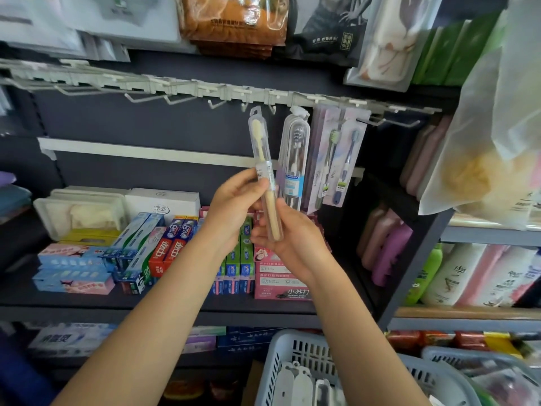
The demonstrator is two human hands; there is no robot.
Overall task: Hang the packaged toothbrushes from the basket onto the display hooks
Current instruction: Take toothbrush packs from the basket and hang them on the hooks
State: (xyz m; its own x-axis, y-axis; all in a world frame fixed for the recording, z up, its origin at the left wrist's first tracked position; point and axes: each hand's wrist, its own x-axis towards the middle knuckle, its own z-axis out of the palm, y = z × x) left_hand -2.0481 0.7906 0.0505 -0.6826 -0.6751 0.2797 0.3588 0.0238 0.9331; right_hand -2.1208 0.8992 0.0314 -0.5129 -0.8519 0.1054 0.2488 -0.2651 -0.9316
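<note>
Toothbrush in a clear slim case [265, 171] stands nearly upright in front of the shelving, gripped by both hands — the left hand [231, 212] pinches it about its middle, at the white label, thumb on the near face, and the right hand [288, 244] cups the bottom end with fingers curled round the case. Its hang tab at the top sits just under the rail of display hooks [222, 93], near an empty hook but not threaded on one. Just to the right, a second clear-cased toothbrush [292, 159] hangs from the rail, and beside that a pink-and-lilac card pack of two toothbrushes [341, 159] hangs as well; the hooks toward the rail's left end are bare. Below, on the shelf [175, 303], toothpaste boxes [152, 253] stand and lie in rows behind the forearms, with a pink box [278, 273] at the shelf's right end. At the lower edge of the head view a grey slatted basket [292, 364] holds more white-backed toothbrush packs [295, 385] — a second basket [474, 373] sits to its right. A translucent plastic bag [491, 148] hangs at the upper right.
</note>
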